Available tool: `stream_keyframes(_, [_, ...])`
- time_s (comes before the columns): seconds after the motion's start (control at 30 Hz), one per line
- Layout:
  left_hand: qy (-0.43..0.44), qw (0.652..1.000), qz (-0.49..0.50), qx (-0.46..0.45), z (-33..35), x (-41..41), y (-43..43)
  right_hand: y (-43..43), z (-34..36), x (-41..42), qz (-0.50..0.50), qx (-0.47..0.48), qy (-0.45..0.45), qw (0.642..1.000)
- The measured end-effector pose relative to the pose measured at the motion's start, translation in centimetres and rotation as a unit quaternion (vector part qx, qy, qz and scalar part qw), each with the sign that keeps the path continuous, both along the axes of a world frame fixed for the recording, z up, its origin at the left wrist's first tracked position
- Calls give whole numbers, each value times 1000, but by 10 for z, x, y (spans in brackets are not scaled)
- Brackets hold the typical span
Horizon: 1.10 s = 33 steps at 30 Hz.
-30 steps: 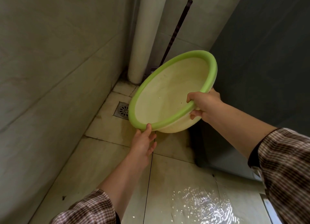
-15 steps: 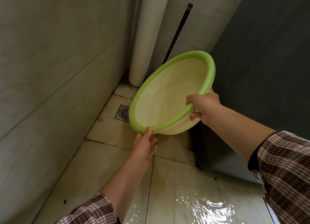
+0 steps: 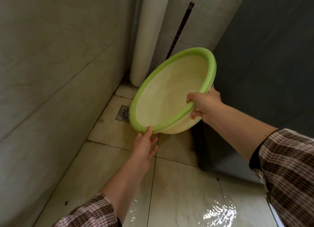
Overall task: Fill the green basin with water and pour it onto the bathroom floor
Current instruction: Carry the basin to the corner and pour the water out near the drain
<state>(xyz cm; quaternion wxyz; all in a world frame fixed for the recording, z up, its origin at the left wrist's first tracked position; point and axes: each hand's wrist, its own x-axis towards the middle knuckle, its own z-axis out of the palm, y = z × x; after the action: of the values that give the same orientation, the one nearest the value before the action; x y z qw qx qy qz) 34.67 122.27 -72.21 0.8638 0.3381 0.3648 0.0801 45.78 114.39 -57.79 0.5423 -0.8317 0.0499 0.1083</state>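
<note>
The green basin (image 3: 169,92), pale cream inside with a green rim, hangs tilted steeply over the tiled floor, its inside turned toward me and holding no water that I can see. My right hand (image 3: 204,106) grips the rim at its right side, thumb inside. My left hand (image 3: 144,146) sits under the lowest part of the rim, thumb touching it and fingers spread below. Water (image 3: 219,213) glistens on the floor tiles near me.
A floor drain (image 3: 123,114) lies in the corner, partly behind the basin. A white pipe (image 3: 146,39) rises in the corner, with a dark stick (image 3: 180,29) leaning beside it. Tiled wall (image 3: 51,73) on the left, a dark panel (image 3: 263,65) on the right.
The view has drifted slightly and the basin stays tilted in both hands. The water on the floor has spread toward the near edge.
</note>
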Motion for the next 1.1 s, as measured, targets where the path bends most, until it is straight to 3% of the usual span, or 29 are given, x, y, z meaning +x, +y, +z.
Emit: stream_keyframes(1.1, [-13, 998, 5, -67, -3, 7, 5, 9, 11, -2, 35, -33, -37, 998])
